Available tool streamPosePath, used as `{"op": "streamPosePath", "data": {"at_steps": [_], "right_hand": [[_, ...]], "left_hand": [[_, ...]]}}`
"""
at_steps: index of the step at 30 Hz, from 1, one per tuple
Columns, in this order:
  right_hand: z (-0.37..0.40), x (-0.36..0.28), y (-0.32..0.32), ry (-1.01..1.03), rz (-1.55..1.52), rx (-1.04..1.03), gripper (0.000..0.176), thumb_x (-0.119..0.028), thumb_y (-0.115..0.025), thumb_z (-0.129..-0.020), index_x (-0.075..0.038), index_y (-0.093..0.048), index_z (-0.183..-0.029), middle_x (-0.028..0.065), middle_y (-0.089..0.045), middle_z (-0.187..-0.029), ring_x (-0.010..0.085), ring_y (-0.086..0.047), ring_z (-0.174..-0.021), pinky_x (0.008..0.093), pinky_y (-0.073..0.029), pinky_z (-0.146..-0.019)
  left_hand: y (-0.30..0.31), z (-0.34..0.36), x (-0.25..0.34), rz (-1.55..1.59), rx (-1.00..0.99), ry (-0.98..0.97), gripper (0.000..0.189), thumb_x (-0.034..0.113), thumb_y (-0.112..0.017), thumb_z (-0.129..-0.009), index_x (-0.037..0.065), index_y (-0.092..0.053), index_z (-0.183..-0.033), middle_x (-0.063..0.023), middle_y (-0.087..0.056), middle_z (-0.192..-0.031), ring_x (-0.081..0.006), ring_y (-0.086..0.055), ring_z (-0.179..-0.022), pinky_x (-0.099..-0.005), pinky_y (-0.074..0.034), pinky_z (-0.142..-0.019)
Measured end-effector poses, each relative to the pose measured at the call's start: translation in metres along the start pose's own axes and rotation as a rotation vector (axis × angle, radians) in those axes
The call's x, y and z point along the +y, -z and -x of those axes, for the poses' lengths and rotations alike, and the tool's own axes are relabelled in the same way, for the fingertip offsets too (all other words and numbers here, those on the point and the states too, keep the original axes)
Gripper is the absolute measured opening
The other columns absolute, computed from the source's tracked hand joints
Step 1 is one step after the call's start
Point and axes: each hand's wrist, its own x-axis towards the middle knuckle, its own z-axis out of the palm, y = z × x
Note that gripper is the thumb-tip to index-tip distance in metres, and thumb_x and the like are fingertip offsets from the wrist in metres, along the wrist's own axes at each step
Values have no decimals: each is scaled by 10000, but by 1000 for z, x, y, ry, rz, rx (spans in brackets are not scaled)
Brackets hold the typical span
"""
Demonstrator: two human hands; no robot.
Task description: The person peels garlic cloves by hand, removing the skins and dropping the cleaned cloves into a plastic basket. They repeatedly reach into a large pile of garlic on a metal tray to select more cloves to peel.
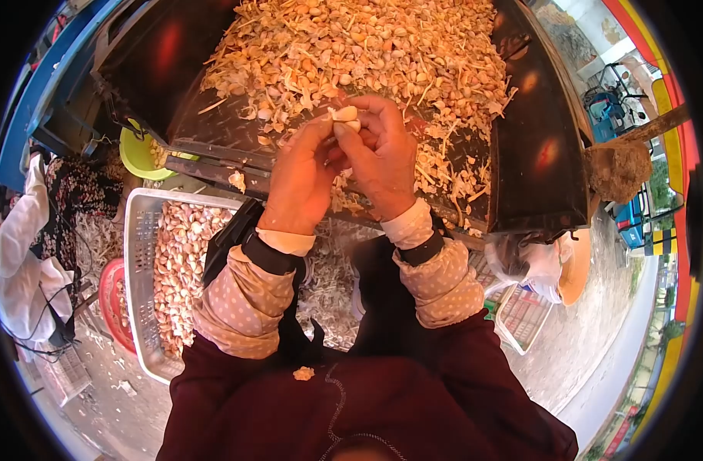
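My left hand [299, 178] and my right hand [383, 157] meet at the near side of a dark metal work surface [227, 132]. Pale garlic cloves [344, 115] show between the fingertips, pinched by the right thumb and fingers. The left fingers are curled up against them from the other side, and their tips are partly hidden. Just beyond the hands lies a large heap of garlic cloves [367, 46] mixed with dry skins and bits of stalk. Both wrists have dark bands over spotted sleeves.
Left of my legs stands a white plastic crate [145, 307] full of garlic. A green bowl [142, 157] and a red basin [113, 303] are farther left, near a seated person's patterned clothing [67, 192]. To the right are an orange tub [576, 269] and another crate [523, 319].
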Motion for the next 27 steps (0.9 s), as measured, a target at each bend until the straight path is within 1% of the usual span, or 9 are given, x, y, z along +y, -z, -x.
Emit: {"op": "streamPosePath", "data": {"at_steps": [2,5,7,9,11,13,16,19,27], "right_hand": [[1,-6,0,50,130,7,267,-27,-607,-886,5,-542,-1143,97,-666,-827,90,-634,-641,224,-505,-527],[2,-13,0,54,-19,-91,209,-39,-605,-882,0,-589,-1087,86,-671,-804,90,-627,-617,229,-497,-519],[2,-10,2,-238,-61,-94,162,-61,-599,-889,14,-622,-1032,74,-671,-781,81,-615,-626,227,-489,-543],[2,23,-15,-202,-109,-44,145,-80,-586,-901,26,-639,-983,72,-665,-768,73,-600,-647,223,-475,-566],[6,42,-28,-131,-24,163,164,-89,-575,-907,29,-639,-1000,62,-665,-771,68,-588,-665,212,-464,-585],[-2,45,-29,-152,-44,186,157,-86,-571,-905,37,-634,-979,76,-658,-759,88,-593,-653,219,-472,-571],[-12,31,-27,-326,-603,199,135,-55,-571,-892,52,-581,-974,130,-643,-756,144,-610,-571,256,-499,-511],[-23,25,-10,-338,-733,239,144,-40,-566,-888,42,-553,-1006,123,-639,-758,156,-614,-543,256,-504,-481],[-40,37,5,-159,-584,309,152,-96,-594,-922,28,-537,-989,116,-629,-771,185,-657,-629,247,-532,-507]], "left_hand": [[8,1,0,-83,-13,-59,248,180,-484,-968,40,-588,-1144,-28,-631,-1006,-104,-578,-852,-218,-454,-701],[18,-4,-1,-237,-50,-109,239,155,-474,-962,23,-593,-1121,-49,-622,-1049,-125,-579,-898,-230,-466,-719],[18,-6,-9,-298,-61,-94,236,154,-468,-963,17,-593,-1108,-59,-621,-1034,-132,-584,-888,-244,-476,-726],[10,-8,-26,-200,211,-117,236,169,-467,-968,12,-593,-1090,-69,-618,-1009,-141,-593,-868,-267,-488,-716],[19,-22,-40,-142,192,-146,248,193,-466,-974,7,-588,-1084,-72,-616,-995,-146,-595,-858,-277,-494,-725],[12,-26,-39,-10,305,-79,267,224,-461,-984,8,-585,-1079,-82,-619,-997,-164,-602,-860,-291,-498,-738],[12,-33,-30,102,239,-41,331,309,-467,-978,6,-588,-1035,-93,-614,-957,-189,-596,-869,-313,-500,-770],[13,-35,-34,237,80,-13,357,352,-524,-958,6,-592,-1010,-61,-612,-933,-165,-575,-880,-307,-482,-791],[16,-23,-52,106,-46,121,287,138,-499,-978,-28,-514,-1212,-101,-575,-1139,-185,-557,-1020,-306,-455,-920]]}}
